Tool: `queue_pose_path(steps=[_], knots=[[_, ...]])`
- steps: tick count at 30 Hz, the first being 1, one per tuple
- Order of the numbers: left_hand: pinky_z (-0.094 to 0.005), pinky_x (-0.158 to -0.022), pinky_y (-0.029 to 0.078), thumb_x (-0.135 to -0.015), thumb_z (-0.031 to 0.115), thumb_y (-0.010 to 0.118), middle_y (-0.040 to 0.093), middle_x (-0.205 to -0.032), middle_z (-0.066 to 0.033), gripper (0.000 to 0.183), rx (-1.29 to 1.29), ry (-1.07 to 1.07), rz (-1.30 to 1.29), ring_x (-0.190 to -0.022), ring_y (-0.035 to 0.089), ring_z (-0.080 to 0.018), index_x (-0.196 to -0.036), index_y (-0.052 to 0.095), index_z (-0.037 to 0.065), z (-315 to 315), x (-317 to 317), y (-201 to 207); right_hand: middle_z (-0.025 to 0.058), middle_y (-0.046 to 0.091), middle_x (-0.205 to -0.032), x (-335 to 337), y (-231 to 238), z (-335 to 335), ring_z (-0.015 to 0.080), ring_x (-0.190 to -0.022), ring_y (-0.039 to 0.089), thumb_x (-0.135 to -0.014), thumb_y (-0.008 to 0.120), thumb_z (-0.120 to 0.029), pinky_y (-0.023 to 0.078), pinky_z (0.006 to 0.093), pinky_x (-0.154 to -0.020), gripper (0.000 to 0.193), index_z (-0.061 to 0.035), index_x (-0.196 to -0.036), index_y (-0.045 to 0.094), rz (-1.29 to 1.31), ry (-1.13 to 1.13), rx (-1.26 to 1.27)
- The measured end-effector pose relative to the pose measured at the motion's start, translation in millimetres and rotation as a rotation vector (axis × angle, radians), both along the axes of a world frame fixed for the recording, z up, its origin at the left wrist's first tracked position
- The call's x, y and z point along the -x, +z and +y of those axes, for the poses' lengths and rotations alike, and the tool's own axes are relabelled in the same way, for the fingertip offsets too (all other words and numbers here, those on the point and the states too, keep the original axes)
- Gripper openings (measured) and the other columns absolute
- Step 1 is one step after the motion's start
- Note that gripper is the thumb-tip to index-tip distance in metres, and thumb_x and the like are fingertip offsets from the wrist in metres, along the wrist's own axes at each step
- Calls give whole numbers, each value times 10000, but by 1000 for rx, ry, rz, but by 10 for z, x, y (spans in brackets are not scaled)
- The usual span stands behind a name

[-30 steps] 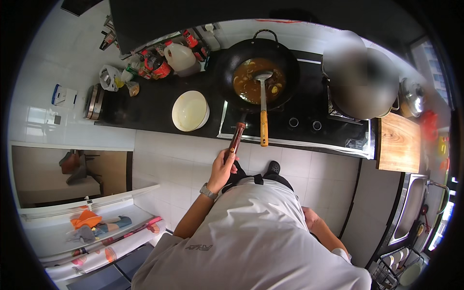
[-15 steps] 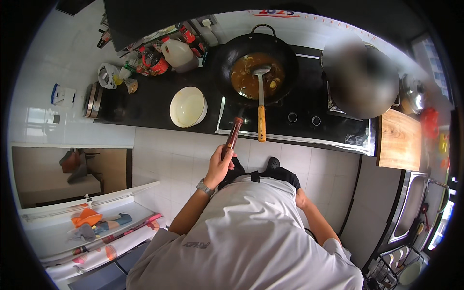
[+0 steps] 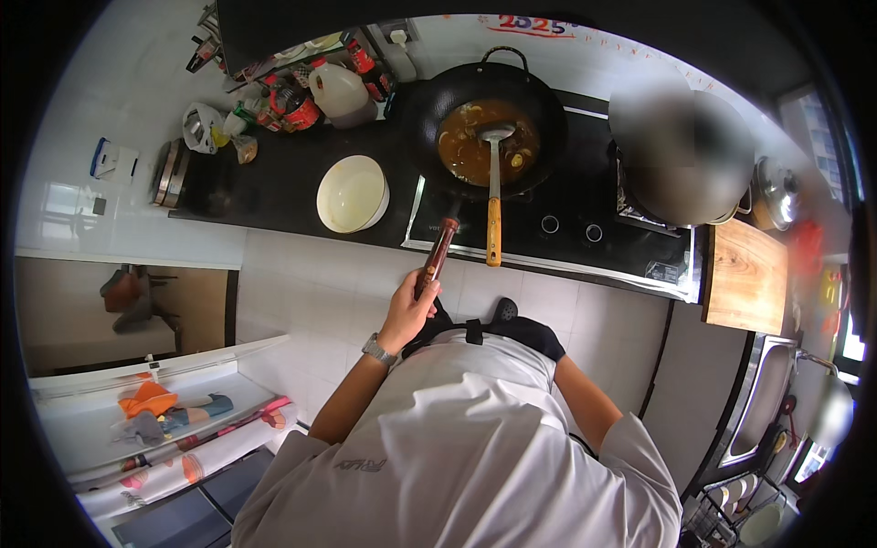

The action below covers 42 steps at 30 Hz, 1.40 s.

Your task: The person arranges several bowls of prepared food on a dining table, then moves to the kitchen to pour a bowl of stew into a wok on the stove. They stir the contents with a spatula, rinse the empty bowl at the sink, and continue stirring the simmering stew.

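Observation:
My left hand (image 3: 409,309) is closed around the reddish-brown handle (image 3: 437,258) of a black wok (image 3: 425,114) on the stove. Brown broth (image 3: 475,153) with pale slices and darker pieces fills the bottom of the wok. A metal ladle (image 3: 494,183) with a wooden grip rests in it, its bowl in the broth and its handle over the near rim; neither hand touches it. My right forearm runs toward my hip, and the right hand is hidden behind my body. Left of the wok stands an empty cream-coloured bowl (image 3: 353,194).
A partly blurred large pot (image 3: 685,173) occupies the right burner. Beyond it are a wooden board (image 3: 747,274) and a sink (image 3: 763,402). Bottles and a whitish jug (image 3: 340,94) stand at the back left. An open drawer (image 3: 196,388) juts out at the lower left.
The view has shifted slightly. My right forearm has moved further behind my hip. My left hand keeps its hold on the wok handle, and the ladle lies as before.

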<state>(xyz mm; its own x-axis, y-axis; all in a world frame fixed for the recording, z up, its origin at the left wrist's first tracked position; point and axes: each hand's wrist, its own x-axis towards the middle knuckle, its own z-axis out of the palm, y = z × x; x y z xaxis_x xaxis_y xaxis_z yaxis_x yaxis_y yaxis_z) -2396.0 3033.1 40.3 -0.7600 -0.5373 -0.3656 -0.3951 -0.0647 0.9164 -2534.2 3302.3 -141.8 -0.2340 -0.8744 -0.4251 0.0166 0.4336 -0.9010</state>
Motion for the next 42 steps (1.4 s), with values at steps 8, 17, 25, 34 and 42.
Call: queue_pose_path(steps=[8, 17, 25, 34, 42], knots=[[-227, -616, 514, -1037, 333, 482, 634, -1013, -69, 440, 14, -59, 16, -667, 573, -70, -1339, 459, 15, -44, -47, -25, 242, 669, -825, -233, 1245, 1283, 352, -720, 660, -841, 692, -220, 533, 413, -675, 284, 33, -969, 670, 542, -45, -420], [-351, -920, 467, -977, 219, 581, 499, -1312, -181, 554, 524, 7, 381, -1032, 575, -203, -1417, 356, -33, 34, 203, 697, 97, 673, -730, 451, 2877, 922, 137, -533, 588, -876, 665, -180, 449, 264, -448, 230, 49, -898, 662, -297, -838, 177], [-488, -1118, 362, -650, 772, 714, 406, -1467, -239, 1279, -412, -208, 776, -1306, 479, -364, -1537, 154, 41, 197, 675, 1324, 191, 639, -1111, -71, 3056, -745, 295, -962, 684, -933, 598, -32, 586, 432, -850, 338, 71, -1232, 478, -923, -589, 516], [-474, -918, 504, -879, 813, 242, 483, -1393, -212, 981, -580, 87, 816, -998, 636, -313, -1523, 272, 73, 130, 283, 1054, 256, 502, -1315, -129, 2865, -949, 448, -1170, 574, -858, 499, 48, 612, 432, -842, 637, 6, -1445, 253, -1212, -15, 349], [-471, -951, 498, -925, 763, 148, 498, -1392, -226, 912, -635, 233, 818, -973, 660, -356, -1513, 295, 81, 230, -83, 1060, 269, 519, -1314, -272, 2685, -1095, 464, -1198, 551, -980, 513, -265, 576, 484, -881, 562, 57, -1412, 354, -1140, 148, 88]])
